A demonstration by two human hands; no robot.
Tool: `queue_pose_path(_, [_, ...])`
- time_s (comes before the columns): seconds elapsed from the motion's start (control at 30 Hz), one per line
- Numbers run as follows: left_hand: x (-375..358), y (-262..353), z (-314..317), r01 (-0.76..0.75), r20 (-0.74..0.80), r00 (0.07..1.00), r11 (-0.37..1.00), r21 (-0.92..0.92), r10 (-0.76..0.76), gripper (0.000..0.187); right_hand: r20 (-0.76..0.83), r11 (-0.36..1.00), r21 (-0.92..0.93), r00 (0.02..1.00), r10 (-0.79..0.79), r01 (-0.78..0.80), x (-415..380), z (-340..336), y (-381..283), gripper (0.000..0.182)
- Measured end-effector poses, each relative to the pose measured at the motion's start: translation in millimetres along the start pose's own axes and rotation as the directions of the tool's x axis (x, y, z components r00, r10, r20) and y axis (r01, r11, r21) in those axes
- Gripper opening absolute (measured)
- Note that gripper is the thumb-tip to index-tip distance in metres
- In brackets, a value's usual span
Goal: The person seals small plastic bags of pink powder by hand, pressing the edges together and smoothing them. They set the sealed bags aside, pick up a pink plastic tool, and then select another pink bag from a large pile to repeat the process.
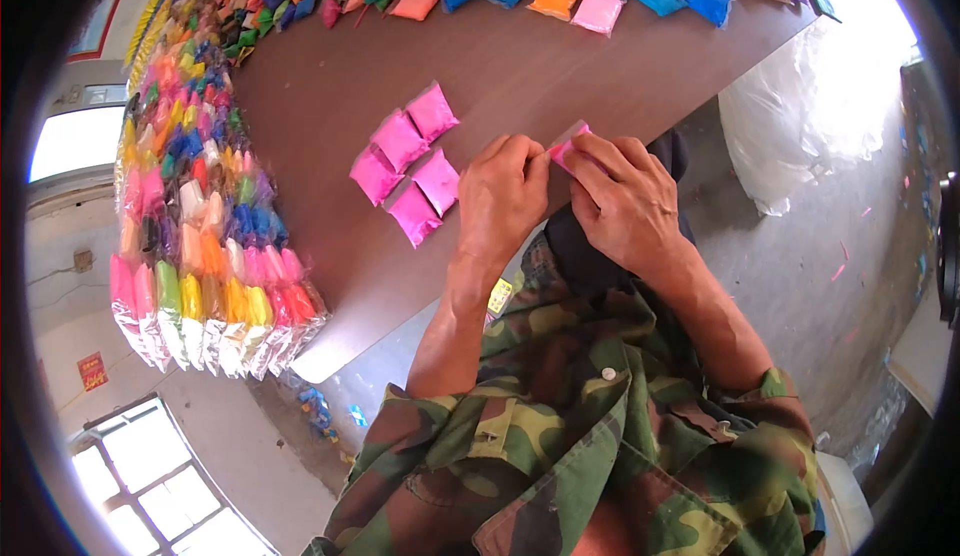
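Centre of the frame: one pink packet, held at the near table edge. Right hand: fingers curled, closed on the packet. Left hand: nearly closed, fingertips pinched at the packet's left end. Left of the hands: five pink packets, flat on the brown table.

A small packing workshop, by its brown flat-topped counter edged with multicoloured soft plastic packets in bulk.
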State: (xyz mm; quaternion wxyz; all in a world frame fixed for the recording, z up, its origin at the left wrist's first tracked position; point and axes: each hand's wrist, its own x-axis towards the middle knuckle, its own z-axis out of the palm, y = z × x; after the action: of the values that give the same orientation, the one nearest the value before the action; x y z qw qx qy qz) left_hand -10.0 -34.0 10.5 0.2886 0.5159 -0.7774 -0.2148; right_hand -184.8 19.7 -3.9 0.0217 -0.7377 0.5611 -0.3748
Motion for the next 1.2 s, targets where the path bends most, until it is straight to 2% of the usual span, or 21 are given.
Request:
queue_pose_path(0.27, [0.9, -1.4, 8.6, 0.01, -0.061, 0.998, 1.0, 0.018, -0.009, 0.013, -0.015, 0.999, 0.0, 0.999, 0.035, -0.035, -2.1, -1.3, -4.2, 0.029])
queue_pose_path(0.37, [9.6, -7.3, 3.4, 0.047, -0.124, 0.992, 0.994, 0.096, -0.035, 0.012, 0.0, 0.998, -0.008, 0.998, 0.057, -0.057, -4.2, -2.9, -5.9, 0.034])
queue_pose_path(0.57, [-1.8, 9.0, -3.1, 0.045, -0.055, 0.997, 0.998, -0.04, -0.047, 0.013, -0.039, 0.998, 0.0, 0.998, 0.058, -0.058, -5.3, 1.0, -4.9, 0.032])
queue_pose_path(0.67, [-6.4, -2.3, 9.0, -0.066, -0.096, 0.993, 0.998, -0.002, 0.066, 0.014, -0.018, 0.997, 0.01, 0.997, 0.076, -0.076, -4.7, -1.2, -5.9, 0.031])
queue_pose_path(0.77, [4.4, -4.6, 8.0, -0.094, -0.094, 0.99, 0.992, 0.079, 0.101, 0.013, -0.044, 0.999, 0.012, 0.999, 0.032, -0.032, -5.1, 0.1, -4.5, 0.032])
queue_pose_path(0.87, [21.5, -8.6, 2.5, -0.079, -0.002, 0.997, 0.994, 0.079, 0.079, 0.01, -0.012, 0.999, 0.018, 0.999, 0.049, -0.049, -5.4, -1.4, -5.4, 0.033])
queue_pose_path(0.97, [25.1, -2.8, 1.5, -0.083, 0.065, 0.994, 0.993, -0.079, 0.088, 0.006, -0.036, 0.994, 0.078, 0.996, 0.083, -0.08, -7.9, -0.1, -6.0, 0.034])
queue_pose_path(1.07, [27.3, 6.2, 5.8, -0.027, 0.13, 0.991, 0.991, -0.13, 0.044, 0.009, -0.036, 0.984, 0.093, 0.987, 0.158, -0.155, -6.4, -1.7, -10.9, 0.036])
queue_pose_path(1.2, [43.7, 5.1, 10.9, -0.086, 0.182, 0.98, 0.996, 0.023, 0.08, 0.014, 0.021, 0.99, 0.053, 0.991, 0.129, -0.13, -4.8, -4.5, -7.1, 0.033])
